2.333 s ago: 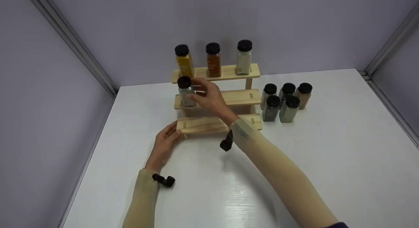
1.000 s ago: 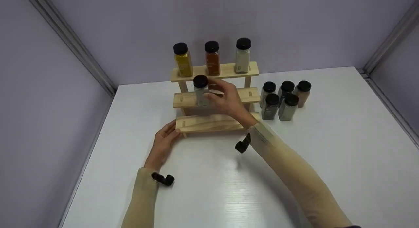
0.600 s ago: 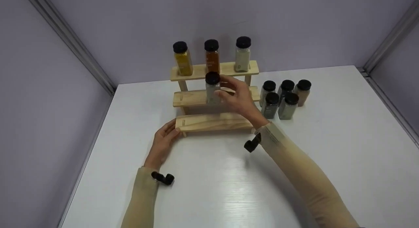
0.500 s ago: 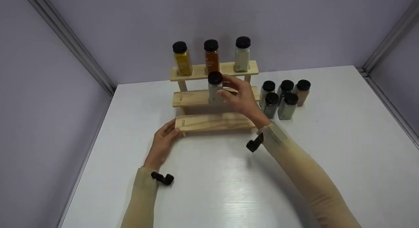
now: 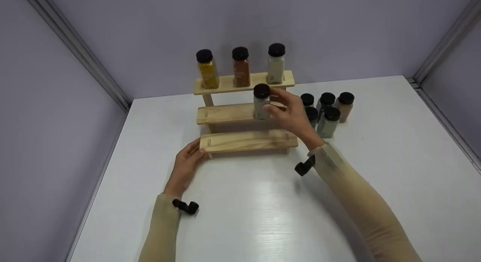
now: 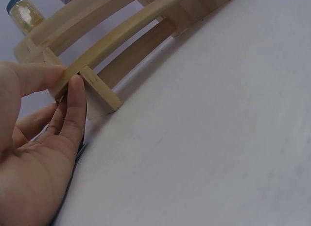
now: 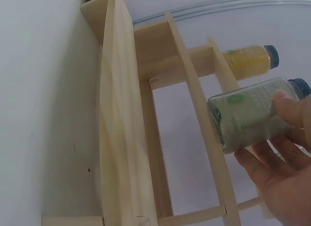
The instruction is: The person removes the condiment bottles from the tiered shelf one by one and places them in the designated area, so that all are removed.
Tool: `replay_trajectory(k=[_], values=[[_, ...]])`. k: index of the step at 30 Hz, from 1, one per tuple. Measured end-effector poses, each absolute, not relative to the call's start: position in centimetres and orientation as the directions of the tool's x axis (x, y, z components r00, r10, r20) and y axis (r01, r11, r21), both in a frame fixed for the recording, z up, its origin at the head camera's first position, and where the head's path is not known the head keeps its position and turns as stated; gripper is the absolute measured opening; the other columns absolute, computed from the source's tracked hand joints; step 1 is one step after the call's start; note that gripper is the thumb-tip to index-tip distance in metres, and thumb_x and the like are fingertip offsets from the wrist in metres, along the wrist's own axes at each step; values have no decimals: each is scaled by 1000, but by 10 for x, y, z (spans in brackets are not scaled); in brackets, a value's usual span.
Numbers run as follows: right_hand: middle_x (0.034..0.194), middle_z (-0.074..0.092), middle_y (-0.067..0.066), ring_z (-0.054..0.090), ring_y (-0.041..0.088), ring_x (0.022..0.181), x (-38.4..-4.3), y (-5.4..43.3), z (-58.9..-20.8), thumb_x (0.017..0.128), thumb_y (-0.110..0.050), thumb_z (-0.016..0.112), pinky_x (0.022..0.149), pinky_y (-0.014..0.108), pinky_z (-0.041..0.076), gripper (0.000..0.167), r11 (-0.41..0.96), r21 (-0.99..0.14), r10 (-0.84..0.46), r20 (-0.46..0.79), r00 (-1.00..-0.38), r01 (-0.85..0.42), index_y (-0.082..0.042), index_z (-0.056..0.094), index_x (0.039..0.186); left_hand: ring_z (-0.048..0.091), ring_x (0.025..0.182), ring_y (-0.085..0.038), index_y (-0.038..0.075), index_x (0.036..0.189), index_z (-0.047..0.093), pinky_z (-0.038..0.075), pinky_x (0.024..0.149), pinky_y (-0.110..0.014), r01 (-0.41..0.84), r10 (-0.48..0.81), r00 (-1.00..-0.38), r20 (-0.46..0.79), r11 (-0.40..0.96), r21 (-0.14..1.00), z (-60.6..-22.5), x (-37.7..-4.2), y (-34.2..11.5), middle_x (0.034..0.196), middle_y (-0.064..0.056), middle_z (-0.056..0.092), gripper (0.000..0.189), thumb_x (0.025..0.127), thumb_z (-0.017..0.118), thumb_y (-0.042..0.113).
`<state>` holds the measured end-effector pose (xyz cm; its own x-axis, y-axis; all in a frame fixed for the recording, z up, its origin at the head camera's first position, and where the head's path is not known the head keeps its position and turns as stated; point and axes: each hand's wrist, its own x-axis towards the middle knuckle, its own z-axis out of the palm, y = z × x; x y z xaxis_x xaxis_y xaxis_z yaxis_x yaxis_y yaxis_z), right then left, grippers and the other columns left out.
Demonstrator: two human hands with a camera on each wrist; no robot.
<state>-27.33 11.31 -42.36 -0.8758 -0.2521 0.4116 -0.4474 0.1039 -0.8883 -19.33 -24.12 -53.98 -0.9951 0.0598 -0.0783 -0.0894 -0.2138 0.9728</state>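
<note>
My right hand (image 5: 293,111) holds a spice jar (image 5: 261,104) with a black lid and pale grey-green contents. The jar is upright over the right half of the rack's middle shelf. In the right wrist view its base (image 7: 218,124) is close to that shelf; whether they touch I cannot tell. My left hand (image 5: 185,164) grips the left end of the bottom shelf of the three-step wooden rack (image 5: 244,141). In the left wrist view, thumb and fingers pinch that shelf end. On the top shelf stand a yellow jar (image 5: 209,74), an orange-red jar (image 5: 241,72) and a pale jar (image 5: 276,69).
Right of the rack, several black-lidded jars stand grouped on the white table (image 5: 240,217), among them a pale green jar (image 5: 328,126) and a brownish jar (image 5: 344,108). My right hand partly covers the group. A wall (image 5: 338,32) rises behind the rack.
My right hand has carried the jar rightward along the middle shelf, from its left end to its right half. The left hand stays on the rack's bottom shelf.
</note>
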Motion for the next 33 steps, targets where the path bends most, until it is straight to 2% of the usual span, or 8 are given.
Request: replay_trajectory(k=[5,14,20,25,29,33], values=[[145,66,8,64,24,131,-272,124,-423,101,-13,76,106,38,61,48,104,-888,-251,413,-875,-449,-11,65,148,48,147,-27,0,162,41,53,117,-30,-90,54,-995,-80,-218,972,-539,-192,-242,163,-18,46,56,110,59,5],[143,67,15,65,28,132,-267,144,-421,100,-5,75,106,31,60,47,139,-875,-213,431,-877,-464,-3,64,146,52,144,-25,1,162,41,55,114,-30,-84,54,-996,-74,-220,972,-539,-192,-242,160,-17,49,56,110,60,5],[143,68,14,66,23,131,-260,158,-415,101,-5,74,107,30,59,48,177,-867,-201,432,-879,-466,-4,63,148,53,143,-25,0,161,42,56,112,-29,-85,39,-996,-78,-203,975,-540,-193,-241,160,-19,49,56,109,61,5],[138,71,13,69,20,123,-256,171,-411,102,-5,73,95,24,60,45,188,-844,-201,467,-861,-502,-7,65,146,54,141,-23,0,161,42,56,111,-28,-96,31,-995,-91,-222,970,-539,-193,-240,160,-18,48,56,108,61,3],[134,72,8,69,19,120,-253,183,-408,101,-3,74,91,22,61,44,171,-841,-194,482,-854,-513,-7,67,144,55,139,-20,1,162,42,56,111,-27,-99,33,-995,-94,-224,970,-538,-193,-240,161,-18,48,56,109,60,3],[133,72,2,69,17,122,-251,196,-405,98,2,75,96,23,62,45,156,-846,-175,484,-857,-510,-5,67,142,55,139,-19,0,161,42,56,112,-27,-93,35,-996,-88,-227,969,-538,-193,-240,161,-19,48,55,109,59,2]])
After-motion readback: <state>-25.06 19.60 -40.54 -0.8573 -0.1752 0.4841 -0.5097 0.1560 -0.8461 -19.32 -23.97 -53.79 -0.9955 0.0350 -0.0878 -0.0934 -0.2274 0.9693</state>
